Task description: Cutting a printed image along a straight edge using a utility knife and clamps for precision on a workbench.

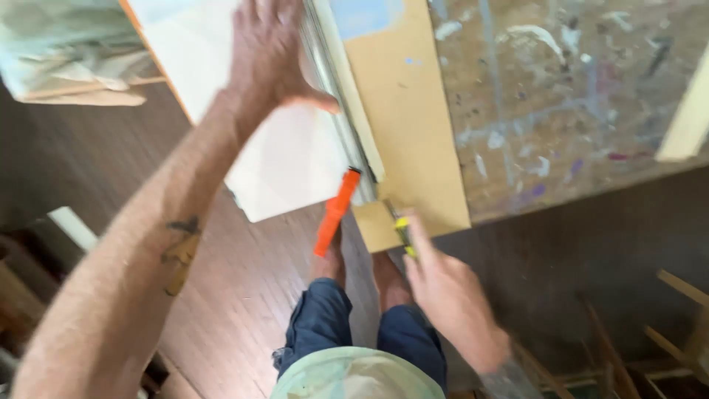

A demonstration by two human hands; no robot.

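Nearest, the right hand (450, 295) reaches forward, its fingers (421, 236) curled shut around a yellow-handled knife (401, 227) whose tip meets the near edge of the brown cardboard sheet (406, 111). Just left, an orange handle (334, 212) caps the metal straightedge (336, 96). Farther on, the left hand (266, 52) presses flat there, fingers together, thumb spread. The paint-spattered table (576, 96) carries it all, above a dark wooden floor (244, 295).

This looks like a workshop or art studio. A paint-splattered chipboard worktop (561, 96) carries a sheet of brown board (410, 125), and bare wooden frames (665, 332) stand on the dark plank floor (244, 295).
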